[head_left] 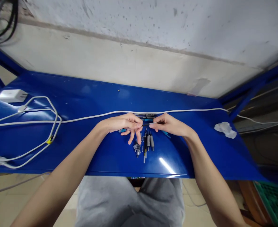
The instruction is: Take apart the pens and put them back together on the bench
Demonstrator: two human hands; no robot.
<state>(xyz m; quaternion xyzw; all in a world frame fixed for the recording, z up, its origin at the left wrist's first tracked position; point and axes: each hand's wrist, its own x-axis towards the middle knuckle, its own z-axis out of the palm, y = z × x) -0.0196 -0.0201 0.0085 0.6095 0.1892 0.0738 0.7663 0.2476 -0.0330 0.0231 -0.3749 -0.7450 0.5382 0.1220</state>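
Note:
My left hand [130, 125] pinches one end of a thin dark rod [146, 125] that looks like a pen refill, its lower fingers spread. The thumb and fingers of my right hand [166, 124] close on the rod's other, paler end. A blue-tipped pen piece [123, 130] pokes out by my left hand; whether it is held I cannot tell. Another blue pen piece [166, 134] lies under my right hand. Below the hands are grey-gripped pen parts [152, 142], slim refills [144, 155] and small clear pieces [137, 147]. Behind the hands, more pen parts [149, 116] lie partly hidden.
A white cable [94, 116] runs across the blue shelf [101, 94] behind my hands and loops at the left. A white charger [12, 95] sits at far left. Crumpled white plastic [226, 129] lies at right. A wall [129, 63] backs the shelf.

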